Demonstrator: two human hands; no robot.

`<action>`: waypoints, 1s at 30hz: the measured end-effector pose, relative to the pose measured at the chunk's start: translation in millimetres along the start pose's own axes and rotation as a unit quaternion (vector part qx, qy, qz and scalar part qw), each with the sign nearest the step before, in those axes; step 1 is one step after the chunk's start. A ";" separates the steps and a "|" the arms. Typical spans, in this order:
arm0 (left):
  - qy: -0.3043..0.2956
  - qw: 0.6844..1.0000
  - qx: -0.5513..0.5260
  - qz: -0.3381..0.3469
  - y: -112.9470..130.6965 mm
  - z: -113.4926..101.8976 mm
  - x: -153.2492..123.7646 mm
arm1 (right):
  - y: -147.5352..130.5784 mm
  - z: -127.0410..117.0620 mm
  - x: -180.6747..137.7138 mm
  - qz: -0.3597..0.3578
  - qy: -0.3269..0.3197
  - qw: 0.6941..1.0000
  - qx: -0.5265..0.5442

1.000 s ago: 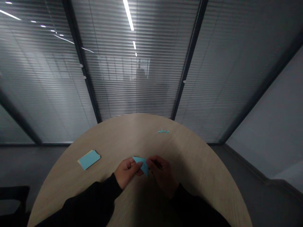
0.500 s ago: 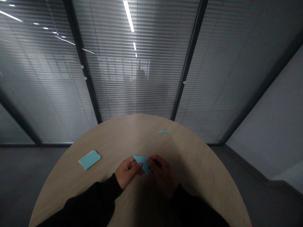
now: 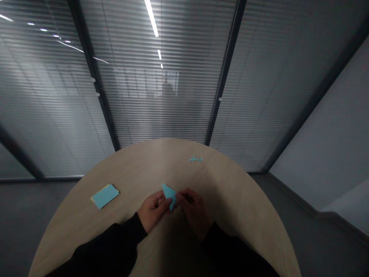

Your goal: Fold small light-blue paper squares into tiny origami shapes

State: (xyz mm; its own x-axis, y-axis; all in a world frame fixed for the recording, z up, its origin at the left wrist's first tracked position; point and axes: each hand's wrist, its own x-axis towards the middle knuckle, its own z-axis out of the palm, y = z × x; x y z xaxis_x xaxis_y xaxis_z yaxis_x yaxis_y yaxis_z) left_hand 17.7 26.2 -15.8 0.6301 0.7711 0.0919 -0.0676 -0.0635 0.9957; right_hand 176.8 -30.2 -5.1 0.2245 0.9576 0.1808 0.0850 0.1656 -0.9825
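A folded piece of light blue paper (image 3: 169, 193), roughly triangular, is held between both hands above the near-middle of the table. My left hand (image 3: 153, 209) is closed on its left side, thumb lying over the front. At the right edge, my right hand (image 3: 193, 207) pinches the paper between thumb and fingertips. Part of the paper is hidden behind the fingers.
The round wooden table (image 3: 138, 165) carries a stack of blue and yellow paper sheets (image 3: 105, 196) on the left. Small blue folded paper pieces (image 3: 196, 159) lie toward the far right. Behind the table stand glass panels with blinds (image 3: 161, 115).
The folded paper has turned in my hands, its top corner now pointing more upward and its shape looking narrower. Both hands stay on it. The whole view has shifted slightly.
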 end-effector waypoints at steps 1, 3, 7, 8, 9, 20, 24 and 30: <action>-0.014 1.000 -0.014 0.001 -0.8 0.6 0.4 | 0.5 0.0 -0.3 0.005 0.002 1.000 0.008; -0.029 0.999 -0.034 0.005 -2.1 2.1 0.9 | 1.0 0.0 -0.8 0.020 0.004 1.000 0.016; -0.014 0.999 -0.036 0.012 -1.8 4.3 1.4 | -0.8 -1.0 -1.4 0.027 0.010 1.000 -0.007; -0.011 0.999 -0.033 0.013 -0.9 4.7 1.4 | -1.8 -1.2 -1.5 0.026 0.011 1.000 -0.010; -0.010 0.999 -0.030 0.013 0.1 5.0 1.5 | -2.9 -1.4 -1.6 0.028 0.013 0.999 -0.011; 0.017 1.000 -0.008 -0.005 -4.9 6.9 3.7 | -6.5 -6.6 -0.4 0.047 0.019 0.998 -0.028; 0.010 1.000 0.019 -0.012 -8.3 5.6 5.0 | -2.9 -10.6 0.9 0.047 0.015 0.998 -0.038; 0.018 0.997 0.059 -0.043 1.4 6.9 5.3 | -2.1 -14.2 1.1 0.050 0.030 0.997 -0.045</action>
State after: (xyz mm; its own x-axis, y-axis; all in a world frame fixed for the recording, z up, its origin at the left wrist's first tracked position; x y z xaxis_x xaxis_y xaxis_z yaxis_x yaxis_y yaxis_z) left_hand 26.3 25.8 -13.8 0.6015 0.7989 0.0074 0.0782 -0.0681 0.9946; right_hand 190.7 -32.9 -2.2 0.2934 0.9521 0.0863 0.1455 0.0448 -0.9883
